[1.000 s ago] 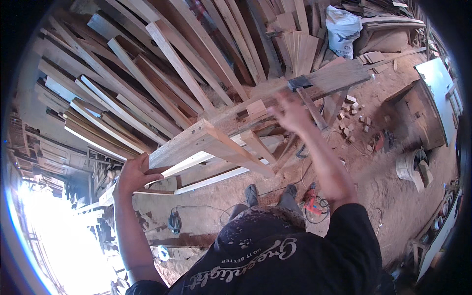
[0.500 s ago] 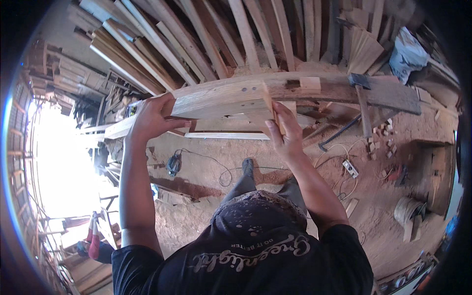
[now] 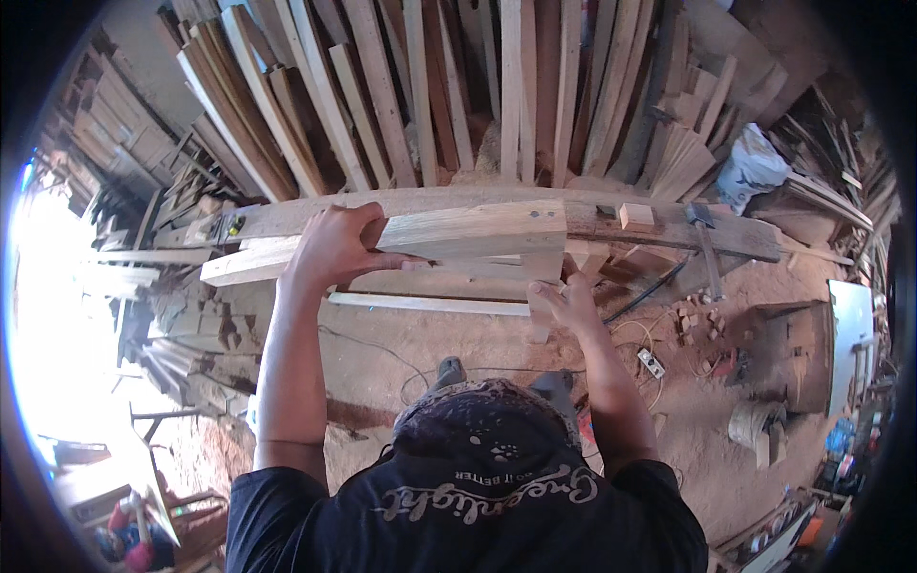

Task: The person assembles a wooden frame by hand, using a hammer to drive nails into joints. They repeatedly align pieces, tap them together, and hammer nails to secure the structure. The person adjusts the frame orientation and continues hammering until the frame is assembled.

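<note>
In front of me is a wooden frame made of a thick pale beam [image 3: 478, 229], a short end piece [image 3: 545, 272] and a thinner lower rail [image 3: 430, 305]. Two dark round spots mark the beam near its right end. My left hand [image 3: 334, 246] is wrapped over the beam left of its middle, thumb pointing right along the near side. At the right end, my right hand [image 3: 565, 304] grips the end piece below the beam, with the fingers partly hidden. Behind the frame runs a long bench plank [image 3: 430, 199], which it overlaps in view.
On the plank's right part lie a small wood block [image 3: 637, 217] and a hammer [image 3: 705, 244], its handle hanging toward me. Many boards [image 3: 382, 105] lean behind. A power strip [image 3: 650, 363] with cables, wood offcuts [image 3: 700, 323] and a wooden box [image 3: 788, 353] are on the dusty floor.
My right hand has shifted from the beam's right end down onto the end piece. The frame's end now faces me differently, showing more of the end piece. My left hand keeps its hold.
</note>
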{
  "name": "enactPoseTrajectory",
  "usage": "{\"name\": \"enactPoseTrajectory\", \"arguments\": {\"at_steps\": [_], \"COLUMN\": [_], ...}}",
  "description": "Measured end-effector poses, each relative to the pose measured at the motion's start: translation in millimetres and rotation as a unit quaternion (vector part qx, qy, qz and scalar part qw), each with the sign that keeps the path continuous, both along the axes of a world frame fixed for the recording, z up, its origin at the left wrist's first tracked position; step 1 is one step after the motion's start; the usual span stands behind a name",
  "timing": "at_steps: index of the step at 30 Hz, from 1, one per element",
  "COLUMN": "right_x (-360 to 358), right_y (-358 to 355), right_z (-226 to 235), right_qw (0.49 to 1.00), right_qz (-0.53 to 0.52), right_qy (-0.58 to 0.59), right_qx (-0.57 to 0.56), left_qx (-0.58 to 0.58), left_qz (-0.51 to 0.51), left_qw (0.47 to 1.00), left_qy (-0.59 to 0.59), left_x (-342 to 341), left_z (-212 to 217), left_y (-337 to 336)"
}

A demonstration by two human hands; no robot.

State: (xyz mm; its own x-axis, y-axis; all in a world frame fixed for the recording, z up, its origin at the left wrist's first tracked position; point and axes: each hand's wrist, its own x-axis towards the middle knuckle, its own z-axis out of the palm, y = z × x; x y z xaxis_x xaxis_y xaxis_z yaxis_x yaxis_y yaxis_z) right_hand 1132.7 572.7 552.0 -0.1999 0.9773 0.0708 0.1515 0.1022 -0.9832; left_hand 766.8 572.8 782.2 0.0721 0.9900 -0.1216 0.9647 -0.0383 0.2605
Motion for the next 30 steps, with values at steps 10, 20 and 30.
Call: {"name": "enactPoseTrajectory", "arguments": {"at_steps": [10, 20, 30], "right_x": [-66.5, -43.9, 4.6], "right_y": [-58.3, -54.7, -45.6], "right_z": [48.6, 28.8, 0.8], "right_qw": [0.991, 0.978, 0.937], "right_qz": [-0.08, -0.161, -0.349], "right_qy": [0.097, 0.132, 0.016], "right_qx": [0.039, 0.006, -0.005], "left_qx": [0.224, 0.152, 0.084], "left_qz": [-0.185, -0.197, -0.18], "left_qw": [0.953, 0.969, 0.98], "left_qy": [-0.082, -0.004, 0.024], "left_x": [-59.3, 0.1, 29.0], "left_z": [47.2, 60.0, -13.6], "left_y": [14.5, 35.4, 156.9]}}
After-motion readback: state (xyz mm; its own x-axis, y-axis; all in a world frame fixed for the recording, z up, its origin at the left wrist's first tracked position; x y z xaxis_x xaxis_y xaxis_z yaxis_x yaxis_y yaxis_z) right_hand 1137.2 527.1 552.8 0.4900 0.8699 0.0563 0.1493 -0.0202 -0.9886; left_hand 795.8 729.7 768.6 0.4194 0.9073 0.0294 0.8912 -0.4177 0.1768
